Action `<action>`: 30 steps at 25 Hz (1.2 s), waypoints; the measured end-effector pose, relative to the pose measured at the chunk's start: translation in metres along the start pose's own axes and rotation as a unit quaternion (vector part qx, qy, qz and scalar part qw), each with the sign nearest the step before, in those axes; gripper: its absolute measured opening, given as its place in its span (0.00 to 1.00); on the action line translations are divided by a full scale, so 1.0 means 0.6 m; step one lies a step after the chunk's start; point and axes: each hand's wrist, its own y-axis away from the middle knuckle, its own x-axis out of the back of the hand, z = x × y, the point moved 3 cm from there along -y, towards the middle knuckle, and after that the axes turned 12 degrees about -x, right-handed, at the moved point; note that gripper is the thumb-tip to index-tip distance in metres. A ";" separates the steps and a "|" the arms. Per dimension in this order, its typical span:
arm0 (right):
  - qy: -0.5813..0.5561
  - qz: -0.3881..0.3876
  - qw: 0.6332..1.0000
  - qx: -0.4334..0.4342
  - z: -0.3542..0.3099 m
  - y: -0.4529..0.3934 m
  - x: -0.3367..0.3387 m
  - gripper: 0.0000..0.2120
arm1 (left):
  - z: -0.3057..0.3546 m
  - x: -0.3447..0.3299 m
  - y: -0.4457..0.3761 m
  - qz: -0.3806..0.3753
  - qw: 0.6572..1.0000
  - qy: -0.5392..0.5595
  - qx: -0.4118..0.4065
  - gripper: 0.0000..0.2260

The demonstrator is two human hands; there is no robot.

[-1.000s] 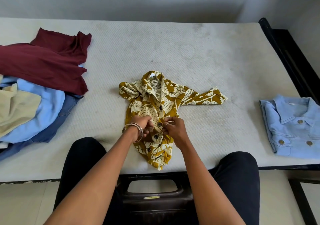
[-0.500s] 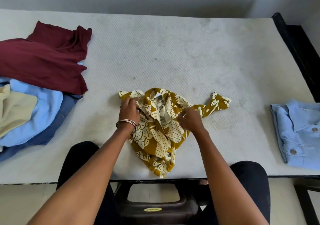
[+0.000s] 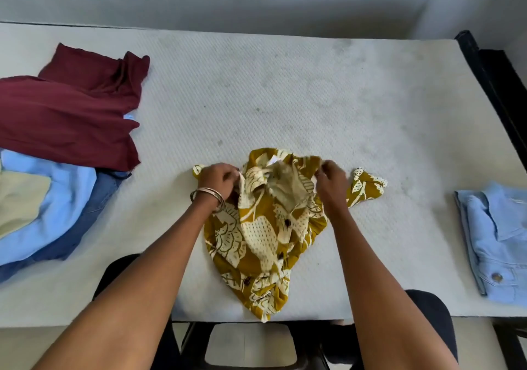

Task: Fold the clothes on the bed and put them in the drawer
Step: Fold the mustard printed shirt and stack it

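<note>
One yellow shirt (image 3: 265, 227) with cream leaves lies crumpled on the bed (image 3: 285, 99), near the front edge, in the middle. Its bottom tip hangs a little over the edge. A few dark buttons show down its front.

Two hands hold it. The left hand (image 3: 218, 180) has its fingers curled on the cloth at the shirt's left shoulder. Two bangles (image 3: 208, 194) sit on that wrist. The right hand (image 3: 330, 180) pinches the cloth at the right shoulder. One sleeve (image 3: 366, 186) sticks out just past the right hand and lies flat on the bed.

On the left side of the bed is one pile with four pieces of clothing. A dark red one (image 3: 71, 107) is on top at the back. Under it are a light blue one (image 3: 57, 204), a cream one (image 3: 20, 195) and a dark blue one (image 3: 94, 207).

On the right side, well apart from the yellow shirt, lies one folded blue shirt (image 3: 496, 241). One brown button shows on it.

Two dark knees and one dark stool (image 3: 248, 347) show below the bed.
</note>
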 end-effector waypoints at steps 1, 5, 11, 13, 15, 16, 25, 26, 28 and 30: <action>-0.159 -0.007 0.986 -0.042 -0.018 0.000 0.018 0.08 | -0.001 0.020 -0.004 0.063 0.995 0.070 0.042 0.08; -0.354 -0.079 0.920 -0.147 -0.055 0.003 0.054 0.13 | 0.028 0.089 -0.023 0.162 0.907 0.365 0.136 0.08; 0.103 0.005 0.991 -0.083 0.005 0.045 -0.022 0.17 | 0.034 0.105 0.023 -0.005 0.991 0.118 0.062 0.11; 0.157 0.035 0.984 -0.079 0.022 0.050 -0.027 0.16 | 0.015 0.101 0.037 -0.121 0.984 -0.109 0.068 0.17; 0.197 0.063 0.975 -0.086 0.031 0.043 -0.021 0.15 | 0.013 0.094 0.038 -0.189 0.928 -0.315 0.066 0.21; 0.215 0.072 0.971 -0.078 0.031 0.038 -0.019 0.15 | 0.015 0.085 0.033 -0.177 0.916 -0.356 0.053 0.21; 0.396 0.038 0.917 -0.019 0.011 -0.041 -0.075 0.19 | 0.038 -0.050 -0.059 -0.053 0.959 -0.140 0.239 0.28; 0.417 0.044 0.908 -0.022 0.013 -0.045 -0.079 0.17 | 0.037 -0.057 -0.063 -0.079 0.953 -0.160 0.244 0.27; 0.404 0.081 0.911 -0.016 0.010 -0.051 -0.074 0.10 | 0.033 -0.063 -0.067 -0.125 0.940 -0.204 0.242 0.21; 0.288 0.126 0.949 0.002 -0.005 -0.054 -0.057 0.08 | 0.033 -0.051 -0.073 -0.102 0.940 -0.226 0.234 0.16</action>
